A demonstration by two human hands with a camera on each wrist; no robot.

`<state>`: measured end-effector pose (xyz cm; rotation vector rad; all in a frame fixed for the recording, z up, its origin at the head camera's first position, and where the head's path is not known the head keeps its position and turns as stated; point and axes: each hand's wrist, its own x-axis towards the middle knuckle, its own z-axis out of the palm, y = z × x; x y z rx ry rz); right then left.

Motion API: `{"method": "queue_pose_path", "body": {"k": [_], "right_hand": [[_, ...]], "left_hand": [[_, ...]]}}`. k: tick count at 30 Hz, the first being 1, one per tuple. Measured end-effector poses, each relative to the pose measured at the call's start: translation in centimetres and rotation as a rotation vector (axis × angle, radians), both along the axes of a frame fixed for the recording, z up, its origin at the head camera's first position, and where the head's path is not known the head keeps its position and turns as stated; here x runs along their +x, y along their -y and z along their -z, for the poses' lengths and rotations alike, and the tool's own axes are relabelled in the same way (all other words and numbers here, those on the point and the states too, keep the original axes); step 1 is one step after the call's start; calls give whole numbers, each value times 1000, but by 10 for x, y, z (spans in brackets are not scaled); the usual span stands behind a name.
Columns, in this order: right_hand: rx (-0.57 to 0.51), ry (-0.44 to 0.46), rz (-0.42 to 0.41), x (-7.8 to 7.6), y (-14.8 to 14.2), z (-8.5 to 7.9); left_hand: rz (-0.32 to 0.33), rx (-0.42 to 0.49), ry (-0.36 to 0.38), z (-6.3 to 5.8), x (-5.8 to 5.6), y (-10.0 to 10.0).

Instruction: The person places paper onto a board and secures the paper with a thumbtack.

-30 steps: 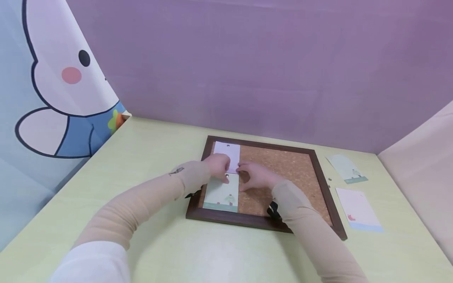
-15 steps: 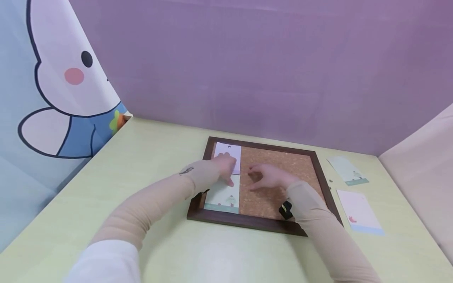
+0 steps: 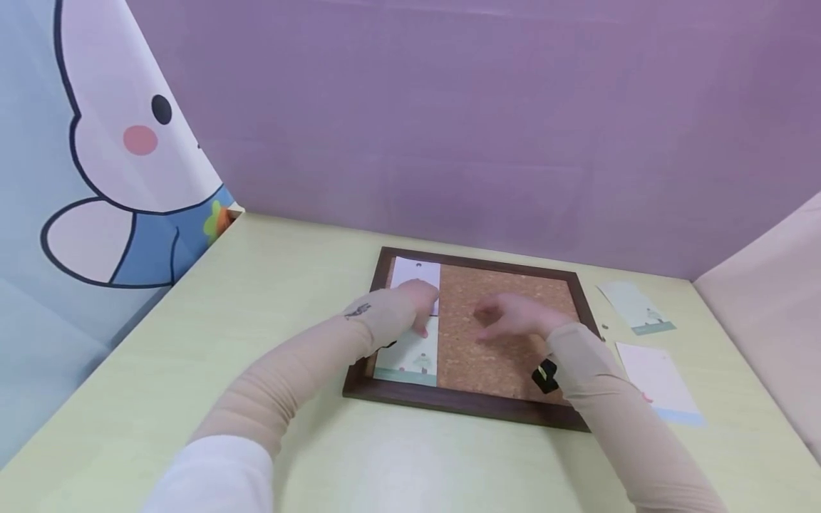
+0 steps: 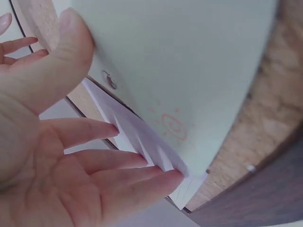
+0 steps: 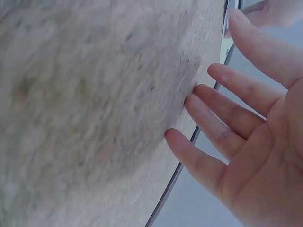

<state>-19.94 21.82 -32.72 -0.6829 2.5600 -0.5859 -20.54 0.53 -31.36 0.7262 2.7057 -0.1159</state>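
Note:
Two paper cards lie one above the other along the left side of a framed corkboard [image 3: 474, 363]. The lilac upper card [image 3: 413, 270] has the fingertips of my left hand [image 3: 418, 303] resting on it. Those fingers are straight, and the thumb lies by the top edge of the pale green lower card [image 4: 184, 52]. A small round pin [image 4: 109, 79] shows near that card's edge. Over the bare cork, my right hand [image 3: 516, 315] hovers with fingers spread and slightly bent, nothing between them. In the right wrist view its fingertips [image 5: 175, 137] are close to the cork; whether they touch is unclear.
Right of the dark wooden frame [image 3: 449, 407], a green-edged card [image 3: 631, 306] and a blue-edged card [image 3: 661, 377] lie on the pale table [image 3: 308, 449]. Small pins [image 3: 604, 327] lie between frame and cards. A purple cloth [image 3: 481, 142] hangs behind.
My right hand has moved right, away from the cards and across the cork. The left hand's fingers have straightened over the upper card. The two cards keep their places on the board.

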Motion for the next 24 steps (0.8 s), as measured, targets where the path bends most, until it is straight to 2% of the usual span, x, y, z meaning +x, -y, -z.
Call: {"method": "queue_pose_path", "body": {"k": [7, 15, 19, 24], "right_hand": [[46, -32, -9, 3, -13, -5], [9, -18, 30, 0, -30, -6], [35, 2, 63, -4, -38, -10], [46, -29, 75, -5, -56, -13]], "left_hand": [[-14, 23, 24, -2, -1, 0], [-5, 28, 20, 0, -3, -3], [-16, 17, 6, 0, -3, -3], [-12, 10, 10, 2, -3, -3]]}}
